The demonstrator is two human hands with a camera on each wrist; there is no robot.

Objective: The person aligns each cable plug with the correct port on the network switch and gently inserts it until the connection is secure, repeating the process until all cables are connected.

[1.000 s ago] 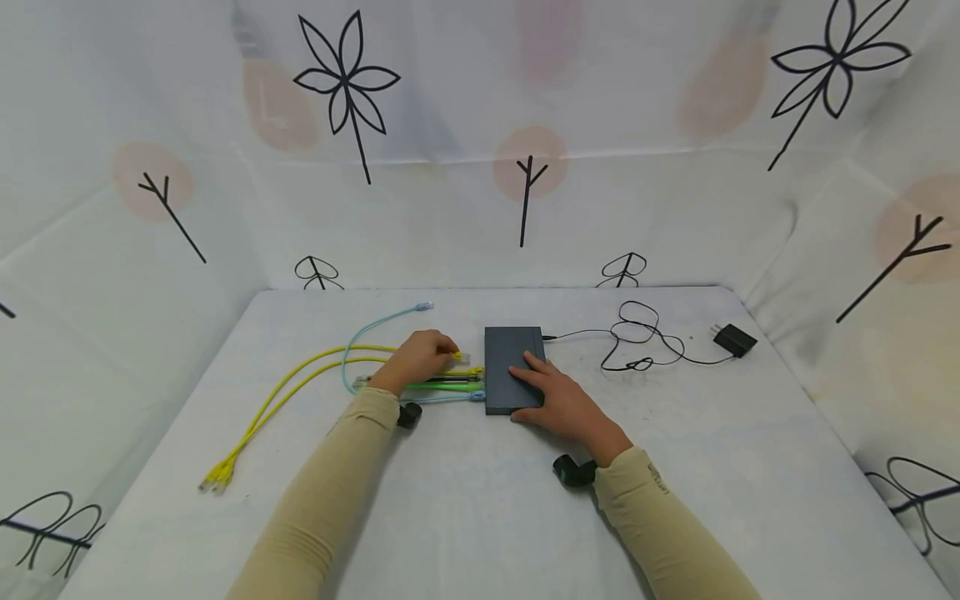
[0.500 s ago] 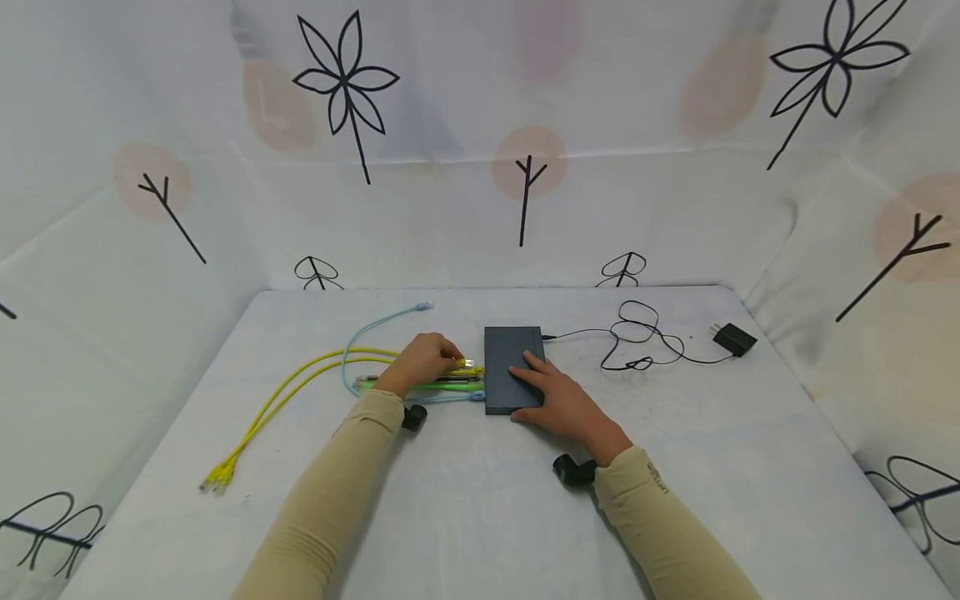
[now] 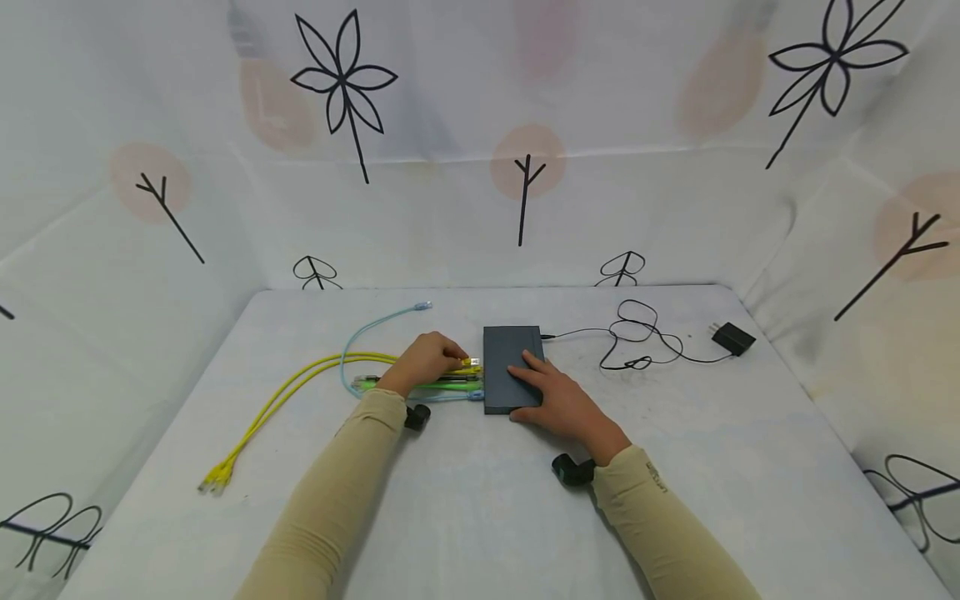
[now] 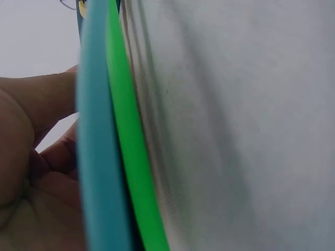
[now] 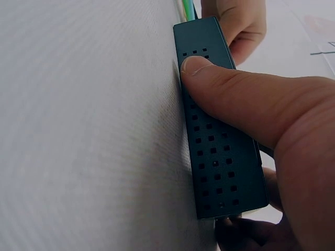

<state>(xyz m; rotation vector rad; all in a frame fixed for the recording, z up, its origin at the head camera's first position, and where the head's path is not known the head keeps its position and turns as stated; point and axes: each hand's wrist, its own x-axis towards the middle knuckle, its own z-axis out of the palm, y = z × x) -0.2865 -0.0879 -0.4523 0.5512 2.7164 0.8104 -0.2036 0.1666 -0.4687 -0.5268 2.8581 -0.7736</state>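
Note:
A dark grey network switch lies flat on the table in the head view. My right hand holds it, fingers over its top and right side; in the right wrist view the thumb presses the vented near side. My left hand pinches a yellow network cable near its clear plug, which points at the switch's left side; whether it touches a port cannot be told. Below it, a green cable, a black one and a light blue cable run into that side. The left wrist view shows the blue and green cables passing the palm.
Yellow cables arc left to a cluster of plugs. A loose light blue plug lies farther back. From the switch's right side a thin black cord loops to a power adapter.
My left hand has shifted slightly right, bringing the yellow cable's plug closer to the switch. My right hand and the switch have stayed in place.

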